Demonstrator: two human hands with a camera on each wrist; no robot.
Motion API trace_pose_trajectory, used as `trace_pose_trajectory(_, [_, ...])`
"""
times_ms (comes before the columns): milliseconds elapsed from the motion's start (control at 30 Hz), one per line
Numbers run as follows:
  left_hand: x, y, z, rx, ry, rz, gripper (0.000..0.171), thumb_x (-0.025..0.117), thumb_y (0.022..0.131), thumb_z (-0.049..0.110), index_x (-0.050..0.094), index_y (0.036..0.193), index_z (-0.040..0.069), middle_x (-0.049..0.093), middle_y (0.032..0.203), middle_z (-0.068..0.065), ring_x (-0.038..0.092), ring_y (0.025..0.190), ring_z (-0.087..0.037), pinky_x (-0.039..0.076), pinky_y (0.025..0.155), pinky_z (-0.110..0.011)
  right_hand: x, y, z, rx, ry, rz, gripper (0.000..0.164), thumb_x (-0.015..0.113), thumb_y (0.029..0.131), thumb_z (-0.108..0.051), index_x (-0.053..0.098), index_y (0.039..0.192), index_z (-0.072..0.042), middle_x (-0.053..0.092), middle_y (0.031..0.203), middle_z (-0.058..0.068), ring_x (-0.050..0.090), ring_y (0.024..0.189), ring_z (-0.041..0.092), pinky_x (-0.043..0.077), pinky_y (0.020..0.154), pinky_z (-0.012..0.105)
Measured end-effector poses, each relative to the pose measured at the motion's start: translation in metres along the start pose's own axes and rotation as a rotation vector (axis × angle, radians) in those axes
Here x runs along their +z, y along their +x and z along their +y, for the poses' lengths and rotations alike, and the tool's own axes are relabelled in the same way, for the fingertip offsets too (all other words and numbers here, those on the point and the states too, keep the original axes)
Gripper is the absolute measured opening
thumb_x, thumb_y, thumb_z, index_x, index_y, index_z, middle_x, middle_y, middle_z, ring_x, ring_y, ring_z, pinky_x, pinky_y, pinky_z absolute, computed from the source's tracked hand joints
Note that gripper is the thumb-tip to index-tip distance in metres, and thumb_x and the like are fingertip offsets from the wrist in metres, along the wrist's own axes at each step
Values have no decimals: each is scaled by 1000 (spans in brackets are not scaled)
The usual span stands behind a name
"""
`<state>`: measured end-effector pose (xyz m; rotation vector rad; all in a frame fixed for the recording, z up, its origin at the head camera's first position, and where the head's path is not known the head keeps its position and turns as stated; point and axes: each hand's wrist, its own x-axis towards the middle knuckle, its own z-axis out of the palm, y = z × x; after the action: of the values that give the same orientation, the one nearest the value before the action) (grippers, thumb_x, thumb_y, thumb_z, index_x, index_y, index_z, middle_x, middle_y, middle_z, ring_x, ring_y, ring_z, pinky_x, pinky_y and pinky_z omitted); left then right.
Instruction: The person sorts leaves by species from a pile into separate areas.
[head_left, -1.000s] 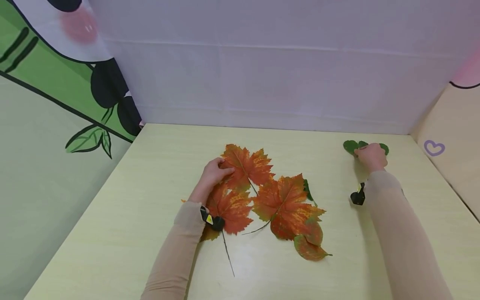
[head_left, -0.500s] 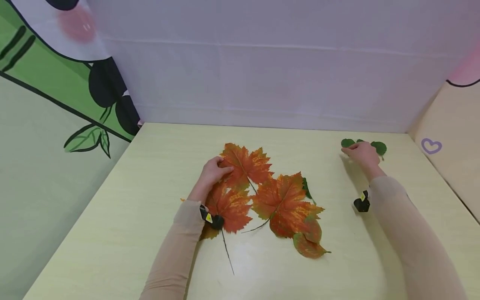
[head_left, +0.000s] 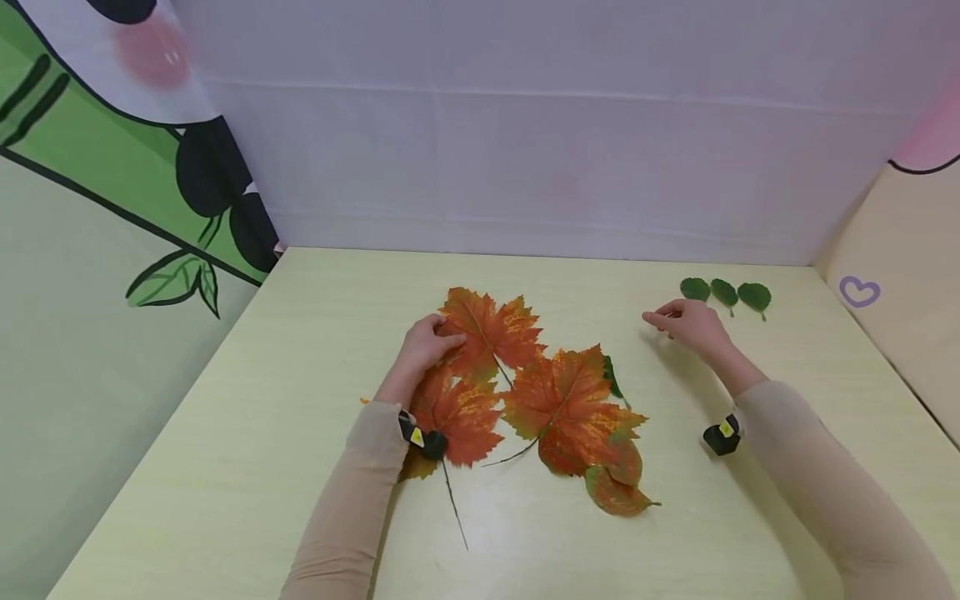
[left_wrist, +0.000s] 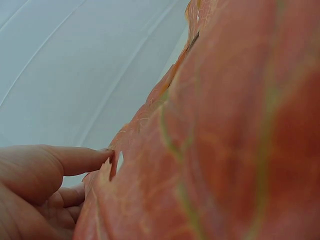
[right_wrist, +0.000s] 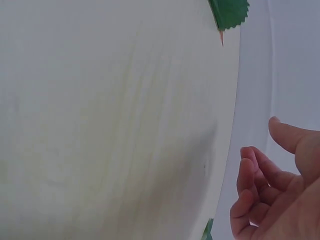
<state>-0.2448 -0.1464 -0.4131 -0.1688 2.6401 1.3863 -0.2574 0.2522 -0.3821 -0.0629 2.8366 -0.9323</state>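
Observation:
My left hand (head_left: 427,343) pinches the left edge of an orange maple leaf (head_left: 491,329). In the left wrist view the thumb touches the leaf's rim, and a large orange leaf (left_wrist: 220,150) fills the right side. Two more maple leaves (head_left: 465,417) (head_left: 566,400) lie close by, overlapping. My right hand (head_left: 693,325) holds nothing and hovers above the table, fingers loosely bent, just in front of a row of small green leaves (head_left: 724,292). Part of one green leaf (right_wrist: 230,12) shows at the top of the right wrist view.
Reddish-green oval leaves (head_left: 618,492) lie at the pile's lower right. A dark green leaf (head_left: 612,375) is partly hidden behind a maple leaf. A pale wall cloth (head_left: 555,167) rises behind the table's back edge.
My right hand has moved left and toward me from the green leaves, uncovering the row of three. My left hand stays at the maple leaf.

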Motion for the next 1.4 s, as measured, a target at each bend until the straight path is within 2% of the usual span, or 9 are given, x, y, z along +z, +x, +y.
trace_pose_trajectory(167, [0,0,0,2,-1,-4,48,64,85,25,48,124,1,52,120,-17,49,105,-29,40,92,-42,11,-13,-14,-61,0,-48,52,57,86,-45,59,110,1,63,99,19,61,78,24,46,65,29])
trace_pose_trajectory(400, [-1,-2,-1,5,14,-1,47,64,85,25,48,122,0,53,119,-17,49,104,-30,41,91,-42,28,-28,-25,-111,-75,-138,57,61,79,-53,61,105,-3,63,95,12,58,79,19,45,66,30])
trace_pose_trajectory(567, [-1,-2,-1,-10,5,-4,49,64,84,25,48,123,1,52,121,-17,49,106,-30,40,93,-42,37,-35,-28,-137,-112,-193,55,67,75,-52,60,102,-4,62,90,8,55,77,18,43,64,29])
trace_pose_trajectory(900, [-1,-4,-2,-9,-6,0,49,64,84,24,47,124,0,52,121,-17,49,106,-30,40,93,-42,39,-42,-32,-168,-132,-244,41,68,78,-39,61,97,-3,63,82,4,55,72,16,43,63,29])
trace_pose_trajectory(1167, [-1,-5,-2,-14,-9,0,47,64,84,25,48,122,1,53,119,-17,49,104,-29,41,91,-42,35,-41,-33,-180,-163,-242,30,63,82,-23,61,100,1,64,84,7,56,71,15,43,61,29])
trace_pose_trajectory(1400, [0,-1,-2,3,2,2,48,64,84,25,48,123,1,52,120,-17,49,104,-29,40,92,-42,26,-39,-30,-168,-166,-198,22,59,83,-16,64,97,0,64,84,9,56,68,16,43,59,29])
